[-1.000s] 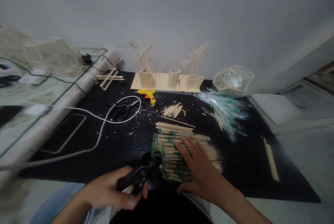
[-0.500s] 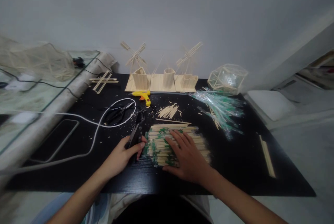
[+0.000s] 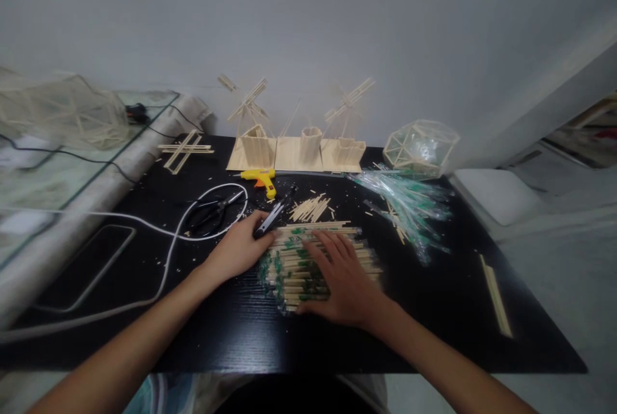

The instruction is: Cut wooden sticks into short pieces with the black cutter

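Note:
My left hand [image 3: 237, 251] is closed around a black cutting tool [image 3: 276, 211] whose tip points up and right, just left of a pile of wooden sticks [image 3: 289, 258] in green-printed wrappers. My right hand [image 3: 344, 278] lies flat on that pile with fingers spread, holding nothing. A small heap of short cut sticks [image 3: 311, 207] lies just beyond the tool's tip on the black table [image 3: 231, 330].
A yellow glue gun [image 3: 261, 177], black scissors [image 3: 212, 213] and a white cable [image 3: 159, 231] lie at the left. Stick windmill models [image 3: 294, 144] and a geodesic stick frame [image 3: 418, 144] stand at the back. Empty plastic wrappers [image 3: 409, 202] lie right; a loose stick [image 3: 495, 295] sits far right.
My left hand carried the black tool from the table's near edge forward to beside the stick pile. My right hand stayed flat on the pile. The view tilted upward slightly.

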A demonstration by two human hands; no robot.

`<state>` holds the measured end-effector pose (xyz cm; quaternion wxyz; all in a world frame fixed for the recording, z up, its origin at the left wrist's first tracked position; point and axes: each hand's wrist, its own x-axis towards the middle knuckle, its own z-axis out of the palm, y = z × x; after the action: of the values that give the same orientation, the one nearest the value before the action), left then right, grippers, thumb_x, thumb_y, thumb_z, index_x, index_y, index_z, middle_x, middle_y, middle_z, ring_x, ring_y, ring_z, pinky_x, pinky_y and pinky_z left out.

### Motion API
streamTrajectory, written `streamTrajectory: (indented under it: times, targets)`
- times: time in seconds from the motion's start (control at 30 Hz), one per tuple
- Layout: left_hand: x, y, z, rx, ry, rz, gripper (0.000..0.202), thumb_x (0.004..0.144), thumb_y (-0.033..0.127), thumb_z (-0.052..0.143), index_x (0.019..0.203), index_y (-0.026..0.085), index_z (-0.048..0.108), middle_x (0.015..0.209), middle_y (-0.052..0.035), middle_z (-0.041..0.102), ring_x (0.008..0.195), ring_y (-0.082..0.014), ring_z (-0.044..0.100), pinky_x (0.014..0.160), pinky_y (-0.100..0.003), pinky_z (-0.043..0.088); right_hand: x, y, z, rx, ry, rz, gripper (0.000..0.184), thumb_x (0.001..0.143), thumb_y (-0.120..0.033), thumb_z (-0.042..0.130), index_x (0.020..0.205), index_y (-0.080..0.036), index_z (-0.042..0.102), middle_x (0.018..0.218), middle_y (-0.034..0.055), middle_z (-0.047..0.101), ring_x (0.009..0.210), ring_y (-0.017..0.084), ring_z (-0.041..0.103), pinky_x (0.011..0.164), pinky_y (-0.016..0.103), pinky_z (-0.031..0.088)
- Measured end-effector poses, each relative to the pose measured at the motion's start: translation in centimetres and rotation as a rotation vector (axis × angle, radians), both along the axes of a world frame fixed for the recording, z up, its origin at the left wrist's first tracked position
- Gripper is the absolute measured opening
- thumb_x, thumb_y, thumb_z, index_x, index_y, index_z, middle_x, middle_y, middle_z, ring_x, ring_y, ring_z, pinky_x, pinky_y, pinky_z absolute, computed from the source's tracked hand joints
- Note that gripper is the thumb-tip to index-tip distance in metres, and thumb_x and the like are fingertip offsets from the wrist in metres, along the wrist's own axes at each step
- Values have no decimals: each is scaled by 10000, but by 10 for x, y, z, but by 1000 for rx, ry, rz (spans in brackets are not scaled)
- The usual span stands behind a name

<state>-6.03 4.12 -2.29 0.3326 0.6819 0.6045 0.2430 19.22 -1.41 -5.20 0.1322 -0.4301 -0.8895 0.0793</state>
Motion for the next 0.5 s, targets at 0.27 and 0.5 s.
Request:
streamTrajectory:
  times: [0.27,0.5]
  targets:
    - [0,6,-16,84,74,-21,315,904,450,546,1005,200,707,875,-12,751,754,-207,674,714,-306,485,0,18,6,15,-31,-133,693,1014,-577,444,1445,-39,513,1535,247,468,1460,358,381,1210,568,279]
    - [-5,0,-25,141,42,-16,296,908,439,551,965,192,704,803,-1,730,693,-182,661,660,-284,473,0,2,-7,72,-1,-136,541,1045,-448,447,1388,-43,552,1437,237,561,1369,342,474,1165,558,344]
